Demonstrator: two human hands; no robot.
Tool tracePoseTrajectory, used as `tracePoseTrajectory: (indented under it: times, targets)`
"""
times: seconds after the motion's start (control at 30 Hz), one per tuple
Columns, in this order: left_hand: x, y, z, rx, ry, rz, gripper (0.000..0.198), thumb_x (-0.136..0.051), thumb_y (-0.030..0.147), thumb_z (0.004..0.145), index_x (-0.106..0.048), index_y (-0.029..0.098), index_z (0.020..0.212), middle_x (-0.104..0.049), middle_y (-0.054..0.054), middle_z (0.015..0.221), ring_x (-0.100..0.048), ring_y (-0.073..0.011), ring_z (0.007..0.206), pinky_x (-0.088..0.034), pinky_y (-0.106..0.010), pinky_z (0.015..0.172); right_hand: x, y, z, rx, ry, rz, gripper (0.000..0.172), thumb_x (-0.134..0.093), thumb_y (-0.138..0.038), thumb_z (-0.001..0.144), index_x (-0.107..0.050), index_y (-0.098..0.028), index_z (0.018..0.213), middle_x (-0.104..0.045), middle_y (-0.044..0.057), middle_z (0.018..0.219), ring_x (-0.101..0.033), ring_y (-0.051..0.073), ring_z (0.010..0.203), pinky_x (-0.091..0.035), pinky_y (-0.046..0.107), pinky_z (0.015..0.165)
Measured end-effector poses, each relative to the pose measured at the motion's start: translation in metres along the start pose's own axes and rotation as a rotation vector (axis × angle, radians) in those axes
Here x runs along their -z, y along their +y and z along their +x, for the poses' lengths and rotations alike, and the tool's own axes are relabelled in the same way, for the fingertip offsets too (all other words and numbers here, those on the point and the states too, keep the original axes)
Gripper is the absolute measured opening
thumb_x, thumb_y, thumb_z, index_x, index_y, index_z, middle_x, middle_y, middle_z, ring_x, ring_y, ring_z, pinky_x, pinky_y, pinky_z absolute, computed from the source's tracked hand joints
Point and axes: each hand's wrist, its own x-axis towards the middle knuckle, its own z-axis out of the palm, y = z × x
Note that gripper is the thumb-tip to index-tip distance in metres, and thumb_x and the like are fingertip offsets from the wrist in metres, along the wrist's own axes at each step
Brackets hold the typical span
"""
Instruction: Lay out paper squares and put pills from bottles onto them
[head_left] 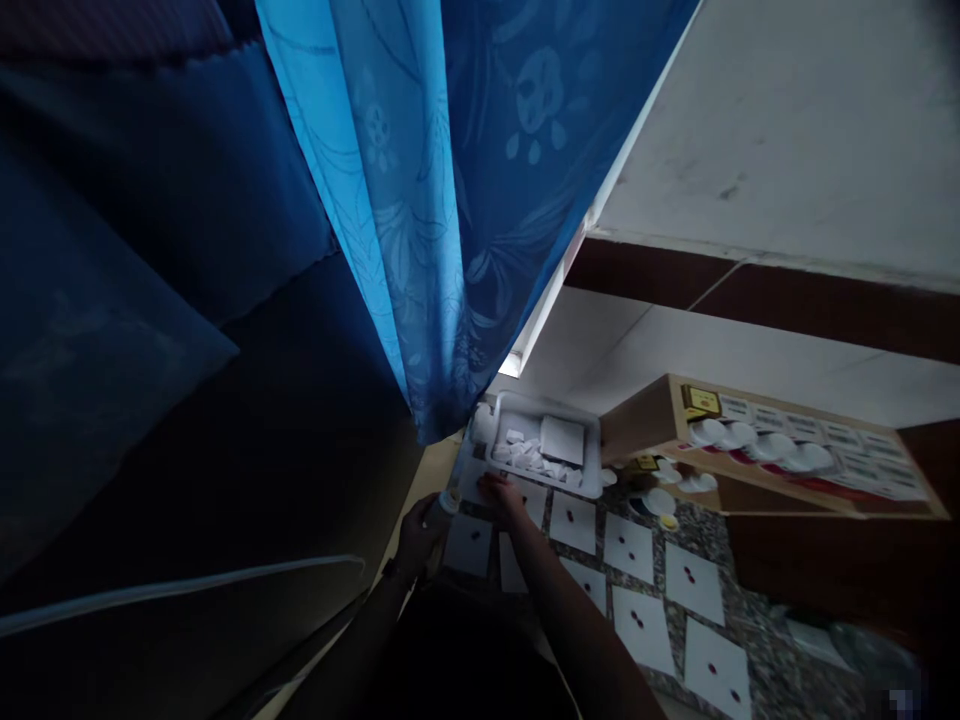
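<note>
My left hand [416,535] is shut around a small bottle [442,507] with a pale cap, near the edge of a speckled granite counter [757,590]. My right hand [501,497] rests on a white paper card [472,482], its fingers bunched close to a white plastic tray [595,450]. Cannot tell whether it pinches the card. Several similar cards [572,523], each marked with small dark red spots, lie in rows on the counter. The tray holds a white square pad [562,440] and several small paper pieces [529,452].
A blue patterned curtain [420,200] hangs beside the counter and fills the left of the view. Beyond the tray stands a wooden display box [645,430] holding white round items. Small white dishes [660,502] sit next to it. The view is strongly tilted.
</note>
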Motion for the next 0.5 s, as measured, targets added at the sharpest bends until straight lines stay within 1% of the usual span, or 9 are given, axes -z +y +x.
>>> tracePoseTrajectory:
  times: [0.17, 0.5]
  targets:
    - [0.0017, -0.0027, 0.0027, 0.011, 0.011, 0.003, 0.053, -0.075, 0.029, 0.057, -0.064, 0.014, 0.107, -0.066, -0.012, 0.108, -0.059, -0.0291, 0.103, -0.046, -0.036, 0.089, -0.0009, -0.0024, 0.0012, -0.047, 0.053, -0.049, 0.021, -0.063, -0.003, 0.051, -0.063, -0.017, 0.067, -0.068, 0.001, 0.062, -0.065, 0.015, 0.061, -0.056, 0.029, 0.065]
    - [0.0058, -0.0082, 0.0100, 0.012, 0.031, -0.008, 0.055, -0.078, 0.030, 0.052, -0.065, 0.015, 0.104, -0.067, -0.011, 0.106, -0.060, -0.0298, 0.101, -0.046, -0.038, 0.089, 0.0012, -0.0053, -0.0013, -0.028, 0.088, -0.087, 0.020, -0.060, -0.007, 0.050, -0.065, -0.018, 0.066, -0.069, 0.001, 0.060, -0.065, 0.015, 0.059, -0.053, 0.025, 0.059]
